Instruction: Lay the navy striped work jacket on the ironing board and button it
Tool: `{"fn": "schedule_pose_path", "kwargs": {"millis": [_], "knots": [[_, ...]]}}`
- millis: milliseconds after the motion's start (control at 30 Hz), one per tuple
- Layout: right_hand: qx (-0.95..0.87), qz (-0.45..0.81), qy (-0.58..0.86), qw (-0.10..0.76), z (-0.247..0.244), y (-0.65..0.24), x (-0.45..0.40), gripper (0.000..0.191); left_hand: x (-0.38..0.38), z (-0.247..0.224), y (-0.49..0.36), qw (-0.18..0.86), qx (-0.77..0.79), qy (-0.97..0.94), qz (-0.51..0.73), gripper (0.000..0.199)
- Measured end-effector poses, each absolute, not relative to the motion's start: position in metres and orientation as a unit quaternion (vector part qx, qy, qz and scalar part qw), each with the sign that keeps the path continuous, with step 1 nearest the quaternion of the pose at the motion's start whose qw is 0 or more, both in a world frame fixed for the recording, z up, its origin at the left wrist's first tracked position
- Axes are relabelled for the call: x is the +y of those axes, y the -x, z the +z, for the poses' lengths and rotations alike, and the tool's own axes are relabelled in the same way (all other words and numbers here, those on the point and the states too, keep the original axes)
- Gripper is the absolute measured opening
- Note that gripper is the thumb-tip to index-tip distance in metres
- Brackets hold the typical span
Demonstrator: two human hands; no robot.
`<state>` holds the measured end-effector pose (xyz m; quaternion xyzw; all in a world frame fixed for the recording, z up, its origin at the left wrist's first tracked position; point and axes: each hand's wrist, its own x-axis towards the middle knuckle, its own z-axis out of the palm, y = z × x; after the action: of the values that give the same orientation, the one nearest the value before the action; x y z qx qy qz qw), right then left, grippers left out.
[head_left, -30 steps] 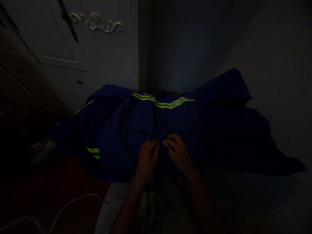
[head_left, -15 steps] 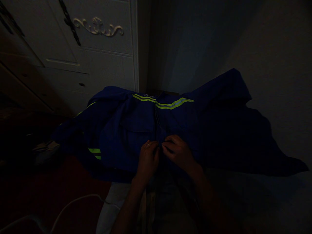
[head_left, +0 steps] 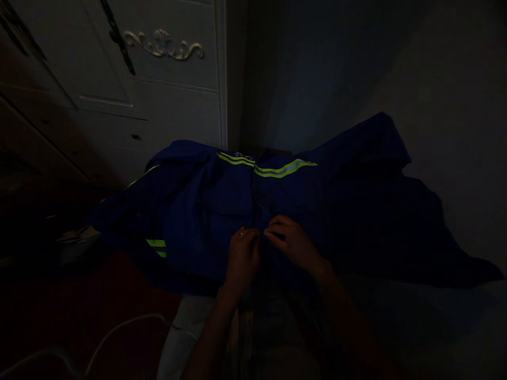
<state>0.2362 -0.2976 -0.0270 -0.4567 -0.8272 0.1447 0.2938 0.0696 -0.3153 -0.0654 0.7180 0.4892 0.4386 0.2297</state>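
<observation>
A dark blue garment [head_left: 229, 195] with yellow-green and silver reflective stripes lies spread out in front of me. Its front opening runs down the middle toward my hands. My left hand [head_left: 243, 256], with a ring on one finger, pinches the garment's edge near the lower end of this opening. Just to the right, my right hand [head_left: 291, 240] has thumb and fingertips pinched on the facing edge. The fingertips of both hands nearly meet. Dim light hides the small details between them.
White cabinet doors [head_left: 178, 105] with carved trim and dark handles stand at the back left. A white cable [head_left: 119, 321] curves over the dark red floor [head_left: 130, 295] at lower left. A grey wall rises behind the garment.
The view has shifted slightly, so the scene sits a little further right. Both hands keep their pinch, with only a slight shift of the right fingers.
</observation>
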Motion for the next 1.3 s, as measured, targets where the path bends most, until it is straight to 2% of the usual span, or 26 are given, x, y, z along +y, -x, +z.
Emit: {"fn": "schedule_pose_path", "kwargs": {"millis": [500, 667, 900, 1100, 1300], "knots": [[-0.818, 0.072, 0.436, 0.369, -0.054, -0.243, -0.303, 0.019, -0.315, -0.064, -0.073, 0.246, 0.502, -0.696, 0.450, 0.022], [-0.826, 0.099, 0.430, 0.351, -0.056, -0.247, -0.305, 0.023, -0.315, -0.063, -0.075, 0.246, 0.514, -0.692, 0.444, 0.022], [-0.822, 0.068, 0.433, 0.364, -0.060, -0.242, -0.302, 0.018, -0.314, -0.062, -0.077, 0.245, 0.520, -0.695, 0.432, 0.023], [-0.809, 0.073, 0.455, 0.364, -0.058, -0.236, -0.303, 0.020, -0.317, -0.065, -0.076, 0.251, 0.518, -0.687, 0.445, 0.016], [-0.834, 0.108, 0.435, 0.323, -0.056, -0.243, -0.299, 0.023, -0.314, -0.066, -0.074, 0.248, 0.509, -0.699, 0.437, 0.017]]}}
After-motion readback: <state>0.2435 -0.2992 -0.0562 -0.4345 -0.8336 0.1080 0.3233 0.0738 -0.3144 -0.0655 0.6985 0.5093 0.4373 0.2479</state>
